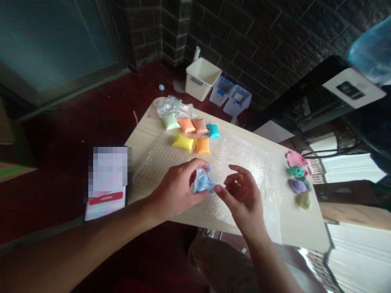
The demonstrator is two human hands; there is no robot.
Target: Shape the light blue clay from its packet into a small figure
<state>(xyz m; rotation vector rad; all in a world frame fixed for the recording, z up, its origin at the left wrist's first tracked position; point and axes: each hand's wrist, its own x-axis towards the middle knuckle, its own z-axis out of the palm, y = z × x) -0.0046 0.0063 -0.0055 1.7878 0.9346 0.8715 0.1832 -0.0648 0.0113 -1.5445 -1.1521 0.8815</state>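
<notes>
My left hand (175, 185) is closed around a light blue clay packet (204, 183) in crinkled clear plastic, held over the table. A bit of blue also shows by its fingertips. Just to the right, my right hand (246, 199) has its fingers apart and loosely bent, and I see nothing in it. Its thumb tip comes close to the packet; whether they touch, I cannot tell. Beyond the hands lie pillow-shaped packets: yellow (183, 142), orange (203, 145), pale green (170, 121), peach (186, 125), brownish pink (200, 125) and teal (214, 130).
Bubble wrap (244, 156) covers much of the pale wooden table (308, 230). Clear plastic bags (174, 108) are at the far edge. Coloured clay lumps, including a purple one (297, 185), line the right side. A phone (105, 209) stands at left; a white bin (200, 83) is behind.
</notes>
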